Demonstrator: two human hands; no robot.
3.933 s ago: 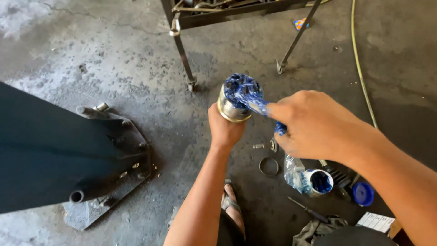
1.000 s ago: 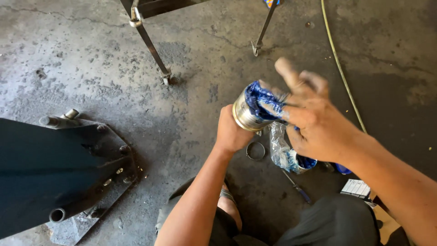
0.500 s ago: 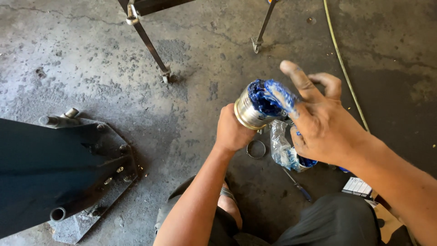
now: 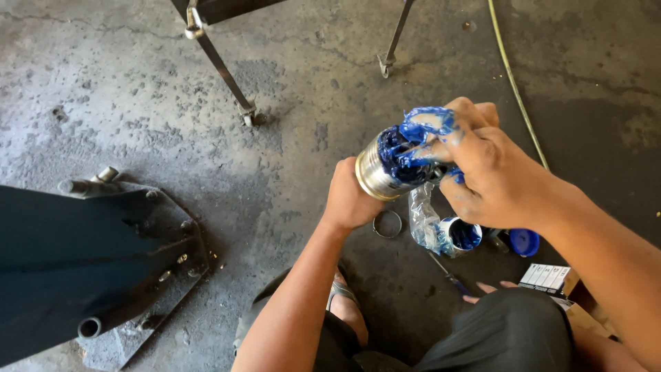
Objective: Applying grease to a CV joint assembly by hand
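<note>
My left hand [image 4: 348,198] grips a round metal bearing [image 4: 380,172] from below, its open face tilted up and packed with blue grease. My right hand [image 4: 485,169] is over the bearing, fingers curled and smeared with blue grease, pressing into its face. Below the hands, on the concrete floor, stands an open tub of blue grease [image 4: 460,234] in a clear plastic bag, with its blue lid [image 4: 525,242] beside it. A loose metal ring [image 4: 387,224] lies on the floor just under the bearing.
A dark steel bracket with bolts and a base plate [image 4: 131,275] lies at the left. Legs of a metal stand [image 4: 227,69] rise at the top. A yellow-green hose [image 4: 513,83] runs along the right. A small white box [image 4: 547,277] and a thin tool [image 4: 447,275] lie near my knee.
My right hand's fingers, spread open half a second ago, have curled down onto the greasy face of the bearing. The left hand keeps the bearing in about the same place.
</note>
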